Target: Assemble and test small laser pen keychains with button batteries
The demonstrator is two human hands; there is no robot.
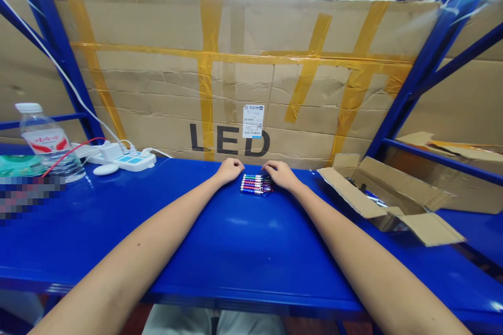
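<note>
Several pens [251, 184] with blue, green, red and purple barrels lie side by side in a row on the blue table. At the row's upper left is my left hand [230, 170], its fingers curled in and their tips close to the pen ends. My right hand [279, 175] is bent over the row's upper right, thumb and fingers drawn together beside the pens. Whatever either hand may pinch is hidden or too small to make out. Dark shapes by the pens' right ends are partly covered by the right hand.
An open cardboard box [387, 204] with pens inside stands at the right. Left are a water bottle [51, 146], a white power strip [135, 161] with cables, and a small white oval object [106, 169]. A tall cardboard sheet [165, 94] marked LED closes the back, between blue posts [412, 78].
</note>
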